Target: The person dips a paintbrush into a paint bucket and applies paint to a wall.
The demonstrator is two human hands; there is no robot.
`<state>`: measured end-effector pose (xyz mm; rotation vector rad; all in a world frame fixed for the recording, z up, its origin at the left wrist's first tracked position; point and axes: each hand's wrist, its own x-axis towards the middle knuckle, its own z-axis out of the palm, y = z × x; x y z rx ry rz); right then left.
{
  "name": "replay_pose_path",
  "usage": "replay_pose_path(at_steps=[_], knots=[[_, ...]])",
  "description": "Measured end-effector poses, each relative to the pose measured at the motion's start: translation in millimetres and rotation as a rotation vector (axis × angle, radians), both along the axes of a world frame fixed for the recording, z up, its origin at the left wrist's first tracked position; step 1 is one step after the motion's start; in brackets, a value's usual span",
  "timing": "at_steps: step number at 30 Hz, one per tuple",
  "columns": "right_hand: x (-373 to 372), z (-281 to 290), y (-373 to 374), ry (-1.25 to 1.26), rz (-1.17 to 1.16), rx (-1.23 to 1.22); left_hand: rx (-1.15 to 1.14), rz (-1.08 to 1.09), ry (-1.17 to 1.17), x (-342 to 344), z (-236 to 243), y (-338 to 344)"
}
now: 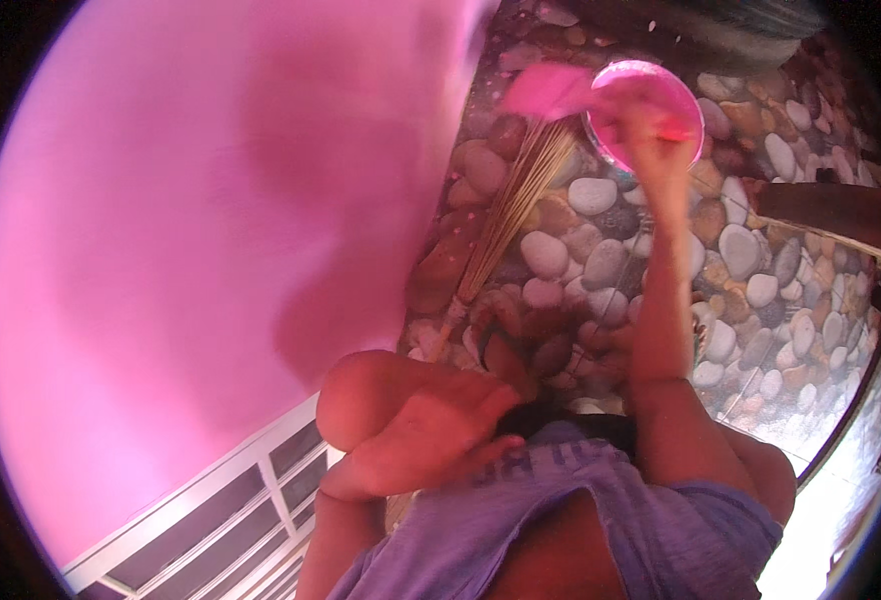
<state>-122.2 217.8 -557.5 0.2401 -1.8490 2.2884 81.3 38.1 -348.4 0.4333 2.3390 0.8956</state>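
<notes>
The right hand [651,127] is over the pink bucket [683,95] on the pebble-patterned floor [761,290]; blur hides what its fingers hold. Best work low, so drips fall inside, off the stick broom [519,208]. The left hand [439,425] lies loosely extended.

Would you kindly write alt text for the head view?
A person's blurred right hand is at the mouth of a pink bucket on a pebble-patterned floor; the left hand is by the bent left knee. A stick broom shows near a pink wall.
</notes>
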Motion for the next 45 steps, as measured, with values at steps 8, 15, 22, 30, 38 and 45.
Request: replay_pose_path(at_steps=[8, 15, 22, 30, 38, 45], knots=[[-31, 25, 72, -0.015, -0.126, 0.886, -0.233, 0.04, 0.171, 15, -27, -8], [-17, 53, 58, -0.068, -0.145, 0.916, -0.256, 0.019, 0.186, 15, -18, -10], [-38, -28, 46, -0.104, 0.067, 1.135, -0.286, 0.015, 0.206, 20, -16, -6], [-47, -86, 46, 0.016, -0.004, 1.276, -0.25, 0.017, 0.142, 19, -20, -9], [-32, -4, 101, -0.178, 0.058, 0.812, -0.234, 0.033, 0.092, 14, -15, -10], [-7, 26, 120, -0.31, 0.102, 0.491, -0.261, -0.029, 0.124, 8, -16, -7]])
